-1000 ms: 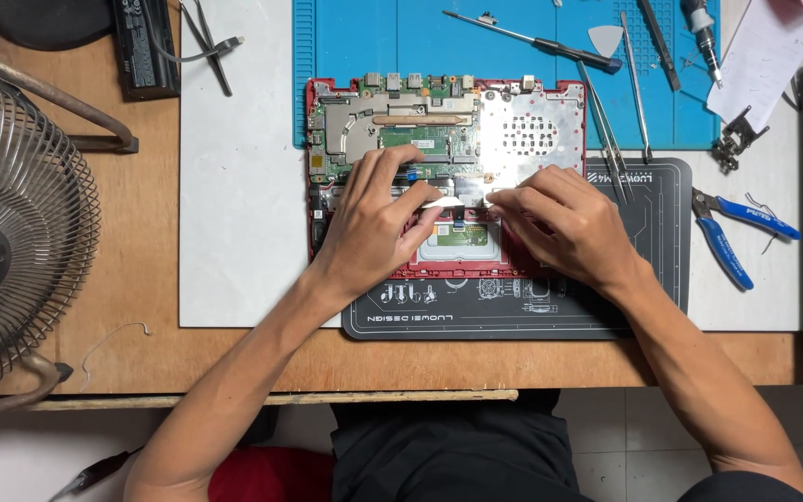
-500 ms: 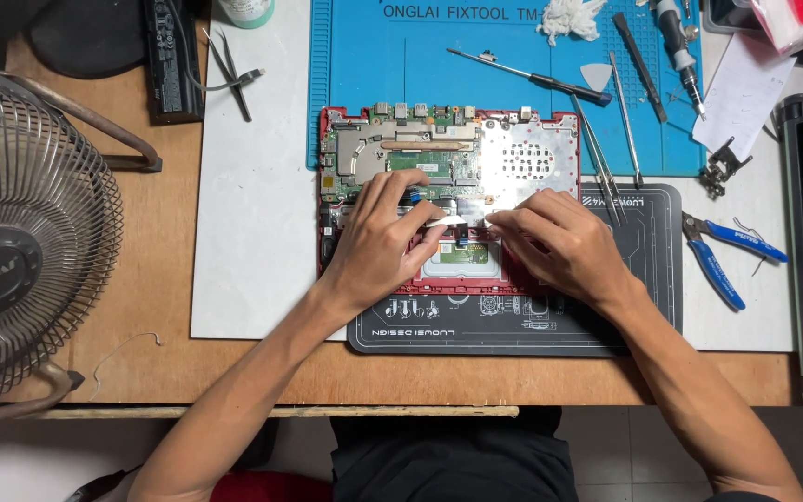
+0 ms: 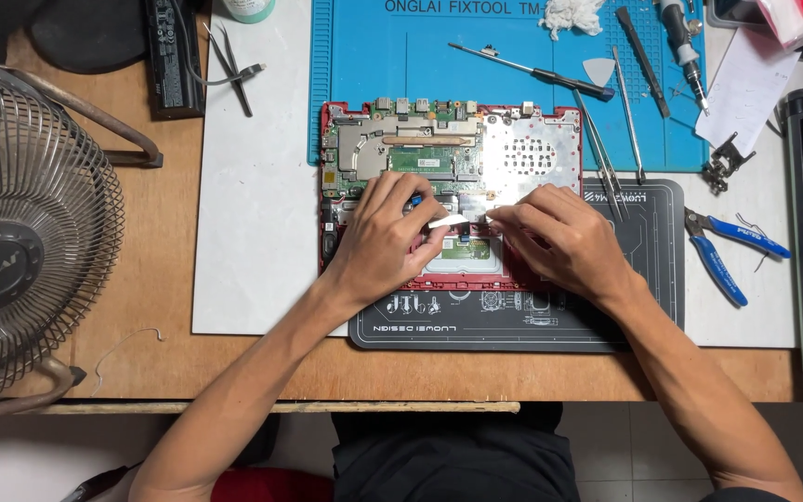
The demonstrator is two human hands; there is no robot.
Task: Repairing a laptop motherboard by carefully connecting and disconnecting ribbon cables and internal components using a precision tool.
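An opened red laptop base [image 3: 332, 121] lies on the desk with its green circuit board [image 3: 420, 160], a copper heat pipe and a perforated silver plate [image 3: 532, 153] showing. My left hand [image 3: 383, 237] rests on the lower middle of the base, fingers pinched on one end of a thin white flat ribbon cable [image 3: 448, 221]. My right hand [image 3: 559, 237] meets it from the right, fingertips at the cable's other end by a small green board [image 3: 471, 249]. Both hands cover the lower part of the base.
A black mat [image 3: 513, 325] lies under the laptop and a blue mat [image 3: 401, 56] behind it. Screwdrivers [image 3: 532, 70], tweezers [image 3: 601, 158], a pick and blue pliers [image 3: 727, 256] lie at the right. A metal fan [image 3: 20, 232] stands left; a black battery [image 3: 171, 56] is far left.
The view has shifted so the desk sits lower in frame. Both hands stay at the laptop's middle; the fingertips have closed in on the white ribbon cable.
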